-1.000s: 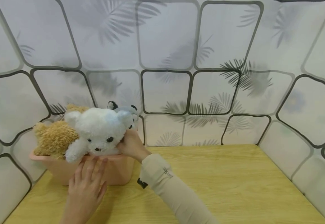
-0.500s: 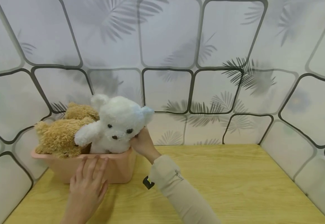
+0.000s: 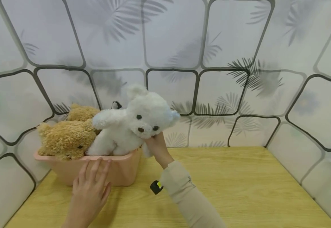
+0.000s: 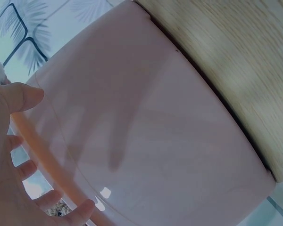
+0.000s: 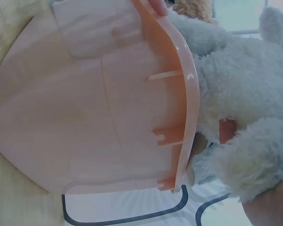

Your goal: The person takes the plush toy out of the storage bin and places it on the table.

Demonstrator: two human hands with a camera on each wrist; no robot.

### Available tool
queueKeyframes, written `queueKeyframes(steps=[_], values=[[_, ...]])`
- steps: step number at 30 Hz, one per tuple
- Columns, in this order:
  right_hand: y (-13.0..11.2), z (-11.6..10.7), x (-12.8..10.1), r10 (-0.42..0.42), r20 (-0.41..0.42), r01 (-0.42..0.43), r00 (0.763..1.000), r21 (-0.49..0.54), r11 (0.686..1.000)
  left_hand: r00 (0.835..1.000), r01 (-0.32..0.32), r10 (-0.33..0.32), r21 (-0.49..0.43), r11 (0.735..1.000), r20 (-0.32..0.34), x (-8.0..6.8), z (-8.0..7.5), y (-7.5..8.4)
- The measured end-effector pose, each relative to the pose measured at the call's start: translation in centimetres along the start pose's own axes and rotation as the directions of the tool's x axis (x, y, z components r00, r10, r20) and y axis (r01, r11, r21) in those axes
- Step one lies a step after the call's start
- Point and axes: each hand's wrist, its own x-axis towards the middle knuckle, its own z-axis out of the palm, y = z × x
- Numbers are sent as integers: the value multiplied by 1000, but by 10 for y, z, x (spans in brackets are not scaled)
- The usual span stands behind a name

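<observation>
My right hand (image 3: pixel 155 146) grips a white plush bear (image 3: pixel 131 125) from below, near its neck, and holds it half out of a pink plastic bin (image 3: pixel 120 171) over the bin's right end. In the right wrist view the white plush bear (image 5: pixel 247 89) bulges over the pink bin's rim (image 5: pixel 186 99). My left hand (image 3: pixel 90 185) lies flat with straight fingers against the bin's front wall. The left wrist view shows the left hand's fingers (image 4: pixel 19 96) touching the bin wall (image 4: pixel 151 132). A tan plush toy (image 3: pixel 64 137) lies in the bin's left half.
A black-and-grey plush ear (image 3: pixel 115 105) pokes up behind the white bear. The bin stands at the back left of a wooden table (image 3: pixel 225 183). White panels with dark frames (image 3: pixel 171 69) wall in the table at the back and both sides.
My right hand has lifted the white bear up and to the right, out of the bin. The left hand has stayed on the bin's front.
</observation>
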Motion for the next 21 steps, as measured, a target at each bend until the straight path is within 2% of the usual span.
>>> queueKeyframes(steps=[6, 9, 15, 21], values=[[1, -10, -5, 152, -22, -148, 988, 150, 978, 1000, -6, 6, -2, 1000, -13, 1, 1, 0], [4, -15, -6, 182, -43, -166, 982, 240, 956, 1000, -5, 5, -4, 1000, -12, 0, 2, 1], [9, -26, -6, 199, -60, -152, 978, 447, 882, 1000, 10, -10, 1, 1000, -4, 0, 1, 1], [16, -35, -8, 206, -56, -144, 977, 539, 830, 1000, 9, -9, -7, 1000, -17, 0, 2, 1]])
